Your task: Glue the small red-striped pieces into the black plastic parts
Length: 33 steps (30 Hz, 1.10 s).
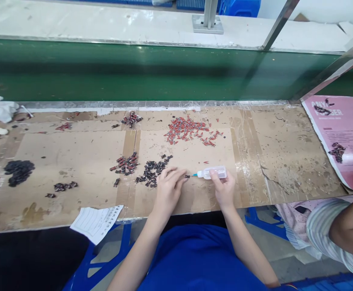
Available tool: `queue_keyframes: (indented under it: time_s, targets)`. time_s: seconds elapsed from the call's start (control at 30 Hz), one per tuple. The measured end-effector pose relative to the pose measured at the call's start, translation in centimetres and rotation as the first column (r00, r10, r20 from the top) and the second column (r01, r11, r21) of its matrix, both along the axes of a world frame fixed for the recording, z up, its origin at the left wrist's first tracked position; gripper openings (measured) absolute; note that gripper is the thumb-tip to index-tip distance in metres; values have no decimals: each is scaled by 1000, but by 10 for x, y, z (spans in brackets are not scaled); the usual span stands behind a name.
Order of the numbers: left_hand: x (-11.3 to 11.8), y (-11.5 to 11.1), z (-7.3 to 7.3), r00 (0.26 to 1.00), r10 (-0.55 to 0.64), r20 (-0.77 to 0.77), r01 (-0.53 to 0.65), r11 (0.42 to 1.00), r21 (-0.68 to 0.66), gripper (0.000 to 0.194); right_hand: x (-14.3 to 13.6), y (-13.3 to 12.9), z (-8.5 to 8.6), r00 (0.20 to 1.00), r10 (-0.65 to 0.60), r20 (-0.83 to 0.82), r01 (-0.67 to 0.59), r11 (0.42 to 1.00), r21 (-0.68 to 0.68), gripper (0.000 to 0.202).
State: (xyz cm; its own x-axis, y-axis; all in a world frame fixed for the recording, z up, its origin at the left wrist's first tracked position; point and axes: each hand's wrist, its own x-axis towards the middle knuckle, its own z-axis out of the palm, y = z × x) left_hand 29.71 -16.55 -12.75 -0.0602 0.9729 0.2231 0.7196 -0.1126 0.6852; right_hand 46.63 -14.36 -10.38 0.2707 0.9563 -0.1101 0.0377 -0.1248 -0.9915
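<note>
In the head view my right hand (225, 188) is closed around a small clear squeeze bottle (214, 172), which lies nearly level with its thin teal tip pointing left. My left hand (171, 186) pinches a small black part (186, 176) between thumb and fingertips, and the bottle's tip is close beside it. A pile of small black parts (152, 171) lies just left of my left hand. Farther back is a spread pile of small red parts (185, 127), with one loose red piece (206, 162) behind the bottle.
Cardboard (179, 198) covers the bench. Red-and-black parts (126, 163) and a black heap (19, 172) lie left. A paper sheet (97, 222) overhangs the front edge. Behind runs a green belt (134, 72). Another person's arm (352, 220) is at right, near a pink sheet (343, 137).
</note>
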Motion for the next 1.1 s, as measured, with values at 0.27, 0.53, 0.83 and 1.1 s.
queue_keyframes:
  time_s: [0.27,0.53,0.83,1.1]
  targets:
    - [-1,2,4,998,63,28,-62,997,-38,12,-1,-1,-3,999,31,39,-30,999,-28,24]
    - [-1,4,5,995,85,54,-80,993,-88,10,0,-1,-5,997,48,60,-46,998,-30,25]
    - [0,5,9,995,90,46,-85,991,-102,8,-1,-1,-4,996,50,79,-47,998,-44,26]
    - [1,5,9,995,96,36,-92,991,-101,8,1,-1,-7,998,39,52,-38,999,-10,24]
